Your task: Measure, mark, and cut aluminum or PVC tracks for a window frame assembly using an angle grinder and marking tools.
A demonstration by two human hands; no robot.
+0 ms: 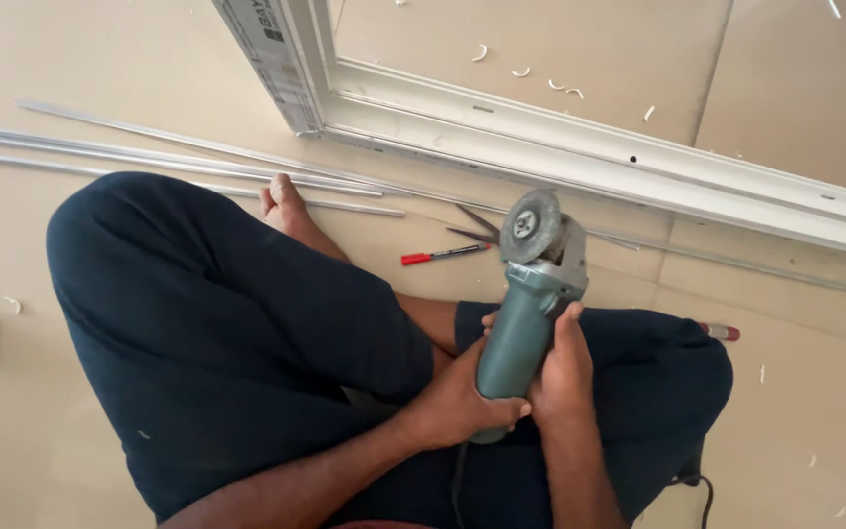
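I sit cross-legged on a tiled floor in dark trousers. Both hands hold a grey-green angle grinder over my lap, its disc pointing away from me. My left hand wraps the rear of the grinder body from the left. My right hand grips the body from the right, fingers curled over it. The grinder's black cord trails off by my right knee.
A white frame lies on the floor ahead. Thin metal strips stretch along the floor to the left. A red-capped marker and a pair of scissors lie near my bare foot. Small white shavings are scattered about.
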